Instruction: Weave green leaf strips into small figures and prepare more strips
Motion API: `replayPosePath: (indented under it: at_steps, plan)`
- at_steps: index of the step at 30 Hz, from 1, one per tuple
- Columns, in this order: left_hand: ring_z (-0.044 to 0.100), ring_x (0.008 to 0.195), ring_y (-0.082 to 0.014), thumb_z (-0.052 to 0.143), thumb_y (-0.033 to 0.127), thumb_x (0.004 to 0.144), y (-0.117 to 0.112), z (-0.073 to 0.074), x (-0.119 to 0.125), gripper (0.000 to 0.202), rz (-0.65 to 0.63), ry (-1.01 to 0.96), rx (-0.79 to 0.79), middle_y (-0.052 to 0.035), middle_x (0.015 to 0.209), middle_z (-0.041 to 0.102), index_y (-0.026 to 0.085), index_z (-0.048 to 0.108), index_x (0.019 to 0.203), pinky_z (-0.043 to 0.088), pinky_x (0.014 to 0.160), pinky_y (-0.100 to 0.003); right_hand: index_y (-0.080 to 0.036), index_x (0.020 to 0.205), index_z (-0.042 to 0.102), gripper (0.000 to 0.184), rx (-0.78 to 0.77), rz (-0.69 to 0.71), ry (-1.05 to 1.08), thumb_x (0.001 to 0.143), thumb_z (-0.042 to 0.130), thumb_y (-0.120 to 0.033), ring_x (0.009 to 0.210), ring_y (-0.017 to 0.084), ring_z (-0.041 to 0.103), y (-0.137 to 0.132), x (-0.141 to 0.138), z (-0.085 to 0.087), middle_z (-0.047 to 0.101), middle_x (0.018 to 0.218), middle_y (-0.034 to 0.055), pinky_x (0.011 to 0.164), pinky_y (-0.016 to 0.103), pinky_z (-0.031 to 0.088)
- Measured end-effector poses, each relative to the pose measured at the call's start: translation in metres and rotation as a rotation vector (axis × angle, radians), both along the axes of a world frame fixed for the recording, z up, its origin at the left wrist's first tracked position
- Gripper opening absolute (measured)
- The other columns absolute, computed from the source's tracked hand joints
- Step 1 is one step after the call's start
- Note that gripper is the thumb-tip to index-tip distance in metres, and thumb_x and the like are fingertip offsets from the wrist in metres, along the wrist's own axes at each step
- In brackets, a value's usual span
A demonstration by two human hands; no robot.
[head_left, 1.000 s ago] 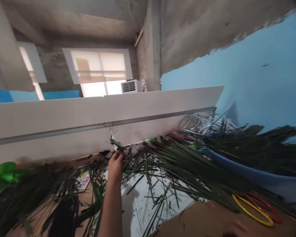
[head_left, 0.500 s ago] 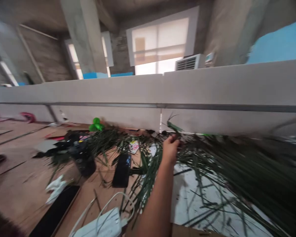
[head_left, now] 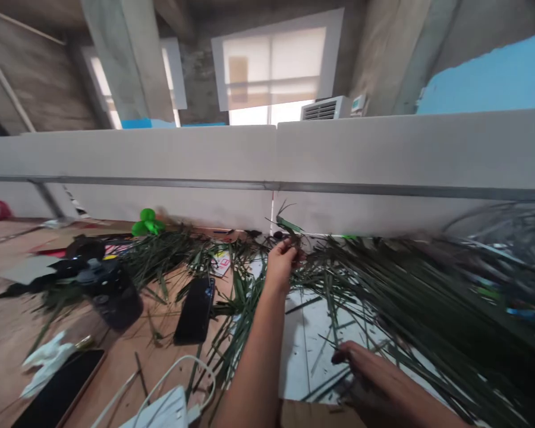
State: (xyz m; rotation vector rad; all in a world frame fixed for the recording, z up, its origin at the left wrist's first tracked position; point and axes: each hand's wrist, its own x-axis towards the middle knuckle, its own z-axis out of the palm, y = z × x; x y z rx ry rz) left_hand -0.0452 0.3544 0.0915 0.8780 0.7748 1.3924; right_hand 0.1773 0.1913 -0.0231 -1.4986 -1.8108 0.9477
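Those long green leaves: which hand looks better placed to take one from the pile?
Probably the right hand: it sits right at the pile of green leaves, while the left hand is up by the white partition, already pinching a leaf.

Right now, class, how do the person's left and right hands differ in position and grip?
The left hand is raised at the far edge of the pile; the right hand sits lower, nearer the camera. The left hand pinches a green leaf; the right hand curls over thin strands, its grip unclear. Both hands are bare and among the strands.
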Motion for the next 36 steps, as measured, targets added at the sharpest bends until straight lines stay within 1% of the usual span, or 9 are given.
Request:
replayPosePath:
  at_steps: [2,3,6,9,16,22,27,32,36]
  plan:
    - [0.06,0.054,-0.0092,0.067,0.015,0.077,0.001,0.0,-0.001,0.032,0.003,-0.012,-0.002,0.002,0.066,0.066,0.014,0.07,0.109,0.042,0.049,-0.018,-0.027,0.122,0.072,0.048,-0.128,0.011,0.029,0.092,0.05,-0.057,0.131,0.032,0.054,0.003,-0.015,0.013,0.065,0.137,0.0081,0.114,0.042,0.041]
    - [0.06,0.054,-0.0095,0.068,0.015,0.076,0.002,0.0,-0.002,0.032,0.005,-0.014,-0.001,0.0017,0.066,0.066,0.014,0.071,0.108,0.041,0.049,-0.017,-0.026,0.121,0.072,0.051,-0.179,0.025,0.042,0.092,0.046,-0.06,0.129,0.032,0.055,0.005,-0.023,0.022,0.065,0.135,0.0087,0.112,0.041,0.042]
    - [0.061,0.054,-0.0104,0.07,0.016,0.072,0.001,0.0,-0.001,0.033,0.007,-0.011,0.002,0.0008,0.066,0.067,0.014,0.072,0.105,0.042,0.049,-0.018,-0.024,0.105,0.072,0.051,-0.213,0.146,0.053,0.092,0.042,-0.064,0.114,0.03,0.061,0.01,-0.041,0.047,0.071,0.116,0.0096,0.099,0.038,0.049]
    - [0.062,0.054,-0.0112,0.073,0.018,0.07,0.001,0.0,0.002,0.034,-0.001,-0.006,0.008,0.0001,0.066,0.068,0.014,0.072,0.103,0.043,0.049,-0.019,-0.022,0.096,0.068,0.049,-0.182,0.231,0.074,0.093,0.04,-0.063,0.098,0.027,0.062,0.017,-0.05,0.058,0.07,0.1,0.0074,0.09,0.037,0.049]
    - [0.062,0.056,-0.0109,0.073,0.022,0.069,0.003,-0.005,0.003,0.039,-0.024,0.007,0.036,-0.0001,0.068,0.069,0.016,0.073,0.108,0.043,0.05,-0.018,-0.021,0.092,0.068,0.045,-0.191,0.259,0.233,0.093,0.047,-0.06,0.074,0.018,0.049,0.033,-0.062,0.049,0.057,0.079,-0.0005,0.071,0.029,0.04]
    - [0.06,0.057,-0.011,0.075,0.025,0.068,0.002,-0.008,0.007,0.043,-0.037,0.028,0.041,0.0004,0.069,0.068,0.016,0.073,0.11,0.043,0.051,-0.019,-0.018,0.083,0.068,0.048,-0.225,0.256,0.328,0.087,0.055,-0.064,0.064,0.015,0.039,0.035,-0.07,0.052,0.046,0.065,-0.0031,0.06,0.026,0.032]
    - [0.059,0.057,-0.0109,0.076,0.026,0.067,0.001,-0.008,0.011,0.044,-0.045,0.032,0.049,0.0009,0.068,0.067,0.016,0.073,0.109,0.042,0.051,-0.019,-0.019,0.076,0.067,0.044,-0.233,0.216,0.394,0.081,0.062,-0.062,0.06,0.014,0.039,0.036,-0.072,0.05,0.047,0.061,-0.0036,0.06,0.027,0.032]
    - [0.059,0.055,-0.011,0.079,0.027,0.065,0.001,-0.009,0.013,0.046,-0.058,0.036,0.044,0.0005,0.066,0.067,0.014,0.073,0.108,0.041,0.051,-0.019,-0.018,0.075,0.067,0.035,-0.184,0.204,0.41,0.079,0.065,-0.052,0.073,0.02,0.053,0.037,-0.069,0.046,0.061,0.069,0.0008,0.07,0.03,0.038]
    - [0.059,0.055,-0.0106,0.08,0.028,0.064,0.003,-0.01,0.013,0.045,-0.053,0.033,0.035,0.0008,0.066,0.067,0.015,0.073,0.106,0.041,0.051,-0.019,-0.017,0.073,0.069,0.033,-0.144,0.174,0.357,0.081,0.061,-0.048,0.074,0.021,0.056,0.036,-0.065,0.038,0.064,0.07,0.0026,0.069,0.03,0.038]
